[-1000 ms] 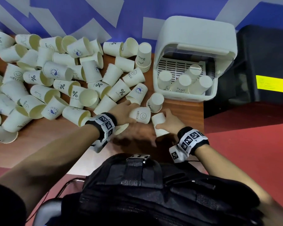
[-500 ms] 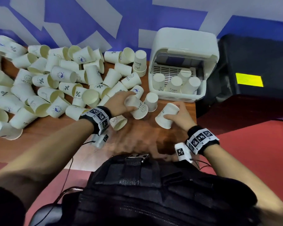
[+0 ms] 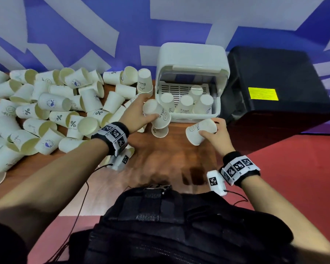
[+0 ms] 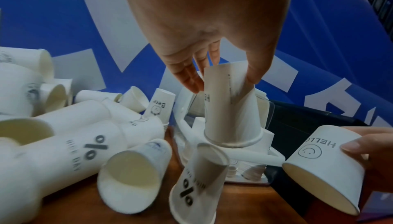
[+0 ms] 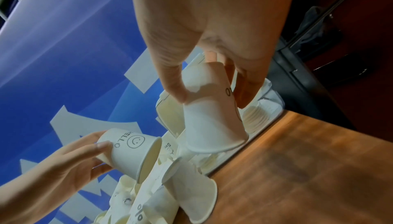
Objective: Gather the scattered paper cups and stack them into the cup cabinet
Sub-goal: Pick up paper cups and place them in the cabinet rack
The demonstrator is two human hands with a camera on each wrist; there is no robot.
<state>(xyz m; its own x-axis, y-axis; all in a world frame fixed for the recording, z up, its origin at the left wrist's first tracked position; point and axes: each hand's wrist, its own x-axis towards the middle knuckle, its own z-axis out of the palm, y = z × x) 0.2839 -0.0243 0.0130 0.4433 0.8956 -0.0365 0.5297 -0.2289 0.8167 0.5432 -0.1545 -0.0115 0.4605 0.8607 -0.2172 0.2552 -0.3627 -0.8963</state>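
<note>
On the wooden counter [image 3: 171,155], against a blue and white wall, a black case [image 3: 278,88] fills the right side, just beside the white cup cabinet [image 3: 192,60]. The cabinet's front is open, and four upside-down cups [image 3: 187,103] stand on its slotted tray. To the left, a large heap of scattered paper cups [image 3: 51,111] lies mostly on its side, some printed with a percent sign, and a short upside-down stack [image 3: 144,80] stands near the cabinet's left wall. The left hand [image 3: 135,113] grips a "HELLO" smiley cup [image 3: 156,115], base up, above another cup [image 3: 159,131] on the counter. The right hand [image 3: 215,134] holds a second smiley cup [image 3: 200,131], tilted, thumb and fingers wrapped around its base, in front of the cabinet.
</note>
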